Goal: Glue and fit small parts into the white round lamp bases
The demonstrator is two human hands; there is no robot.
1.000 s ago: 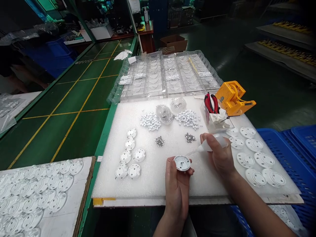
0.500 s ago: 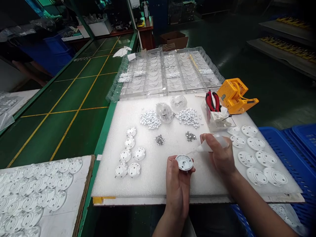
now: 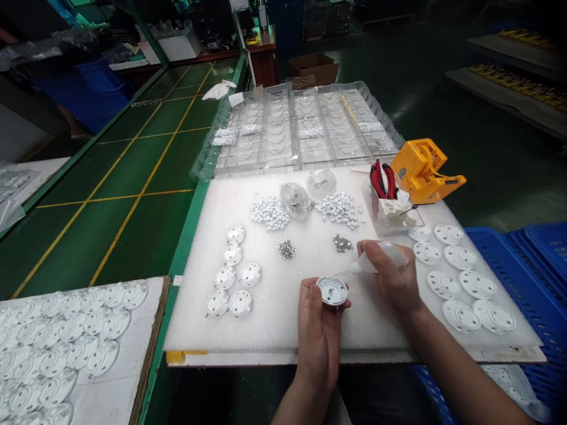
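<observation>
Between the fingers and thumb of my left hand point(image 3: 316, 327) is a round white plastic disc part point(image 3: 332, 291), its recessed face turned up. My right hand point(image 3: 394, 277) is wrapped round a translucent squeeze bottle point(image 3: 384, 257). The bottle is tilted, and its thin nozzle points left to the disc's upper rim; whether the tip touches is too fine to tell. Similar white discs lie on the foam sheet to the left point(image 3: 240, 304) and right point(image 3: 460, 316). Beyond my hands are small metal pieces point(image 3: 342, 243) and heaps of little white parts point(image 3: 339, 210).
Clear compartment trays point(image 3: 279, 144) stand behind the foam sheet point(image 3: 274, 327). An orange tape dispenser point(image 3: 423, 171) and a clear box with red-handled pliers point(image 3: 383, 180) are at the back right. Blue crates point(image 3: 509, 265) sit at the right. More discs cover a board point(image 3: 106, 389) at lower left.
The nozzle has shifted slightly left along the disc's rim as my right hand moved a little. My left hand still holds the disc almost unmoved.
</observation>
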